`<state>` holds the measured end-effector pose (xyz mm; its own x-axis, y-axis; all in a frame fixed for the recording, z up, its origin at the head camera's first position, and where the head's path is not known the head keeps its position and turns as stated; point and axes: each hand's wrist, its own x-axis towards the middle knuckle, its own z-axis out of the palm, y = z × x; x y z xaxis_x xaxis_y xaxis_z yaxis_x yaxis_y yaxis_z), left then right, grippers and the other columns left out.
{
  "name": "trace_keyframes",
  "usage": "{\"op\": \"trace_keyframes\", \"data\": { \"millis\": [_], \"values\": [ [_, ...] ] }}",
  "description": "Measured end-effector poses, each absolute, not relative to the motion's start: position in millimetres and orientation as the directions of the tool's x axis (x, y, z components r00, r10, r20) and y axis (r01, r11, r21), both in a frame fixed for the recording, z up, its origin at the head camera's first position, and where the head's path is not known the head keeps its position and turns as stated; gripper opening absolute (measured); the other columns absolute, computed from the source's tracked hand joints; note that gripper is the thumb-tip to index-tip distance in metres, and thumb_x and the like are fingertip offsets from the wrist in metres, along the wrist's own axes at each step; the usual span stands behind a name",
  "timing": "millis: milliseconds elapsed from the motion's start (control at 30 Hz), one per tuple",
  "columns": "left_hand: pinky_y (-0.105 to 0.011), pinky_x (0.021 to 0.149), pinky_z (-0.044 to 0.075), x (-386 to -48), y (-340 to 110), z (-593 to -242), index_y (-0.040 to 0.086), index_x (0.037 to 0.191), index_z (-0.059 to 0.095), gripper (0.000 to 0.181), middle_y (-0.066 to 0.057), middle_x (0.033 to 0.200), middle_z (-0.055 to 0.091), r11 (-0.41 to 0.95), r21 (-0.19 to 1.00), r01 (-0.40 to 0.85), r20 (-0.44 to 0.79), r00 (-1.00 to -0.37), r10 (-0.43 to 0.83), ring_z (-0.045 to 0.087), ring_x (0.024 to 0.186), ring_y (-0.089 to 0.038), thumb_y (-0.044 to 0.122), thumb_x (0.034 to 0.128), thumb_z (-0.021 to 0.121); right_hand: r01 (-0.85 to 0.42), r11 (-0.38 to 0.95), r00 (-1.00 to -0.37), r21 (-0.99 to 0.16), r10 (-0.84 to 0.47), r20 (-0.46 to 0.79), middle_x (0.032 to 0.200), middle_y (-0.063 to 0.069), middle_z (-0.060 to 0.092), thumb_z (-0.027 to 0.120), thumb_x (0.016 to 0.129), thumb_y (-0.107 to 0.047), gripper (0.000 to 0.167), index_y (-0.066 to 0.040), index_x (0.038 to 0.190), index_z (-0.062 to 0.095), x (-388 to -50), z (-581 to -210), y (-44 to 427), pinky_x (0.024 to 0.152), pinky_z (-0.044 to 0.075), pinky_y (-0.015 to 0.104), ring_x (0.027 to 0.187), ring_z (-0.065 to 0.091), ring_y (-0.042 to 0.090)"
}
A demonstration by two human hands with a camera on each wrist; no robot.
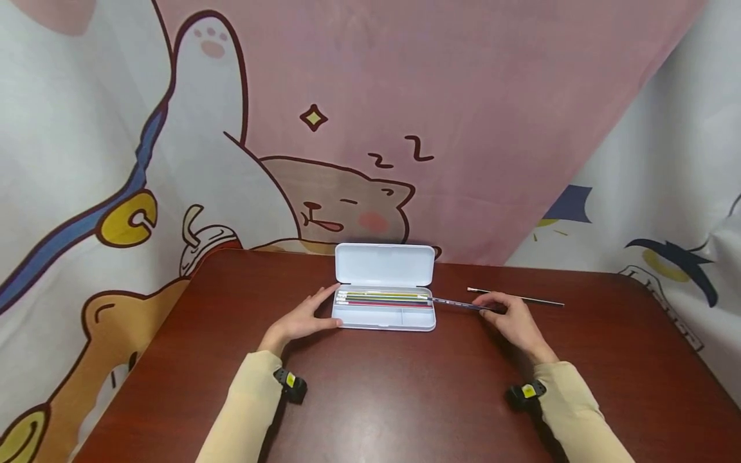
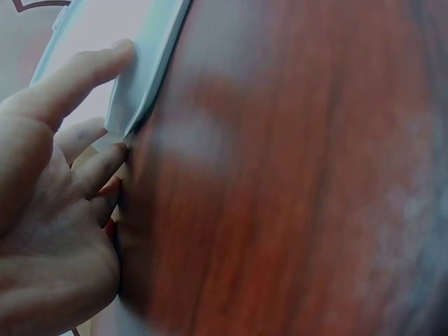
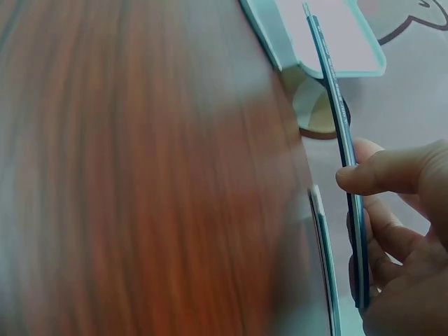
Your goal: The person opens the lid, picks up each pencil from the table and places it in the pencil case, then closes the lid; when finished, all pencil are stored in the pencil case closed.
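Observation:
An open white pencil case (image 1: 370, 317) lies on the table, its lid (image 1: 384, 265) raised at the back. Several coloured pencils (image 1: 382, 299) lie side by side in its long rear compartment. My left hand (image 1: 299, 320) touches the left end of the case, thumb at the front corner and fingers farther back, fairly straight. To the right, my right hand (image 1: 513, 321) pinches a dark blue printed pencil (image 3: 341, 120) between thumb and fingers. That pencil's pale end reaches over the right end of the case. Behind the right hand lies another dark pencil (image 1: 538, 300) with a white end.
The case stands near the back of the brown wooden table (image 1: 382, 399). Its front has a long compartment and a small one at the right. A cartoon-printed cloth (image 1: 492, 128) hangs behind the table and along its sides.

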<state>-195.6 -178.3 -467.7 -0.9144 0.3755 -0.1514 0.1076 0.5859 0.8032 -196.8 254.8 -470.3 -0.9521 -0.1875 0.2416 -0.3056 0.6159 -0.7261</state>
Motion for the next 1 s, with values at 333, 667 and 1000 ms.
{"op": "trace_keyframes", "data": {
  "millis": [333, 667, 1000],
  "values": [
    [-0.063, 0.109, 0.013, -196.7, -177.1, -470.9, 0.014, 0.153, 0.028, 0.083, -0.022, 0.157, 0.015, 0.584, 0.804, 0.110, -0.150, -0.913, 0.379, 0.006, 0.145, -0.038, 0.029, 0.0849, 0.073, -0.288, 0.580, -0.957, -0.762, -0.179, 0.226, 0.103, 0.014, 0.068, 0.066, 0.082, 0.011, 0.021, -0.002, 0.097, 0.072, -200.9, -472.5, 227.4, 0.091, 0.044, 0.043, 0.110, 0.057, 0.032],
    [-0.063, 0.109, 0.013, -196.9, -180.5, -473.3, 0.014, 0.153, 0.028, 0.083, -0.022, 0.157, 0.016, 0.574, 0.810, 0.120, -0.136, -0.913, 0.383, 0.007, 0.144, -0.039, 0.029, 0.0849, 0.073, -0.287, 0.507, -0.957, -0.812, -0.180, 0.226, 0.095, 0.012, 0.069, 0.066, 0.081, 0.012, 0.022, -0.001, 0.097, 0.073, -204.4, -468.2, 203.3, 0.077, 0.046, 0.035, 0.087, 0.059, 0.026],
    [-0.063, 0.108, 0.014, -197.2, -180.8, -470.7, 0.014, 0.153, 0.028, 0.083, -0.023, 0.157, 0.016, 0.568, 0.815, 0.114, -0.141, -0.912, 0.385, 0.007, 0.144, -0.039, 0.029, 0.0849, 0.073, -0.279, 0.494, -0.959, -0.823, -0.190, 0.211, 0.096, 0.011, 0.070, 0.065, 0.080, 0.012, 0.022, -0.001, 0.095, 0.073, -212.7, -468.5, 170.8, 0.083, 0.047, 0.044, 0.092, 0.060, 0.026]
  ]
}}
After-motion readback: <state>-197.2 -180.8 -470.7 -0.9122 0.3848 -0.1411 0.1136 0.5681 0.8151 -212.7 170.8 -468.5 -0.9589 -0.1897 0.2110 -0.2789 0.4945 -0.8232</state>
